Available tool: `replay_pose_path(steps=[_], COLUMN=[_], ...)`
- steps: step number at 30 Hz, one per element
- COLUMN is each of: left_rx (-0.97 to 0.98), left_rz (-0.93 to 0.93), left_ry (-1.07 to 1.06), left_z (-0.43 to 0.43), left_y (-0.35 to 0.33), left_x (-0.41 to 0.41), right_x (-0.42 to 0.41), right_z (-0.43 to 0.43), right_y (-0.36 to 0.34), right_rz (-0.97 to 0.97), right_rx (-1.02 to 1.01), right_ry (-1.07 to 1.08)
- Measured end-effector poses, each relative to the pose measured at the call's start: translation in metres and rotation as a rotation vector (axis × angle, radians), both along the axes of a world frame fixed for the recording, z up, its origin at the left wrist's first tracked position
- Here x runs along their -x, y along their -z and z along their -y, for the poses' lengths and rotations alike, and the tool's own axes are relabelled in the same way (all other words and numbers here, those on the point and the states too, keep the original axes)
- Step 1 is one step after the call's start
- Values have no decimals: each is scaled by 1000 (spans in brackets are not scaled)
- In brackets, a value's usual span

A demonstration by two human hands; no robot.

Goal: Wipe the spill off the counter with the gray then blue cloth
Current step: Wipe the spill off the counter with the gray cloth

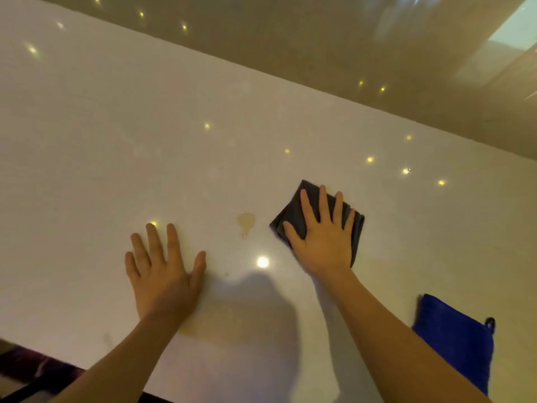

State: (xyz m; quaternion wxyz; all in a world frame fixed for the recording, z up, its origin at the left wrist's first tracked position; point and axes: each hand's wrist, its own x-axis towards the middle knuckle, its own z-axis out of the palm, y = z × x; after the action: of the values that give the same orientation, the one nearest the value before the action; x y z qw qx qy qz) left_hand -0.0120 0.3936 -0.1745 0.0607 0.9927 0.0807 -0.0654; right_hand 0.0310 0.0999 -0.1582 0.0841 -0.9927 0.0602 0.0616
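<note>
Fingers of the right hand point(322, 237) are spread apart and pressed flat on top of the folded gray cloth point(293, 213), pinning it to the counter point(116, 126) rather than gripping it. Beside it, the left hand point(162, 274) lies palm down on the bare surface with its fingers also splayed, holding nothing. Between the two hands sits the spill point(245, 223), a small tan puddle with a short tail, just left of the gray cloth and not touching it. The blue cloth point(456, 341) lies folded near the counter's front edge on the right, well apart from the spill, partly behind the right forearm. This counter is pale, glossy stone that mirrors many small warm ceiling lights, and a shiny beige wall point(319, 53) rises behind it.
</note>
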Motion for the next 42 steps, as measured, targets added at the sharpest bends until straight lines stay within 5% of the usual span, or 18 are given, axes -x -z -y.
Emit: replay_pose_path(steps=[6,12,16,19,22,24,26,28,30,36,42], left_rx=[-51,-28,15,38,54,62,73,81,71,59,117], left_rz=[24,45,19,-9,-31,-22,-22,7,46,50,71], left_ry=[4,8,-10,-12,-29,-34,-27,-24,-12,-16,-31], left_z=[3,6,7,11,8,6,4,3,2,0,-2], left_y=[0,-7,-10,-13,-18,-17,-15,-13,-10,-5,-6], left_x=[0,-1,-2,-2,-1,-1,-2,-1,-1,1,0], right_x=[169,91,15,9,12,-6,-27,-28,-31,-66,120], right_z=[-66,-68,-66,-55,-56,-64,-81,-95,-96,-88,-91], right_y=[4,-4,-14,-17,-40,-45,-44,-18,2,3,14], right_rz=[-111,-77,-16,1,-42,-120,-197,-159,8,16,65], right_rx=[-44,-31,-198,-593,-1476,-1642,-1307,-545,-88,27,-113], right_ry=[-116,-28,158,391,708,684,415,-114,-407,-319,-532])
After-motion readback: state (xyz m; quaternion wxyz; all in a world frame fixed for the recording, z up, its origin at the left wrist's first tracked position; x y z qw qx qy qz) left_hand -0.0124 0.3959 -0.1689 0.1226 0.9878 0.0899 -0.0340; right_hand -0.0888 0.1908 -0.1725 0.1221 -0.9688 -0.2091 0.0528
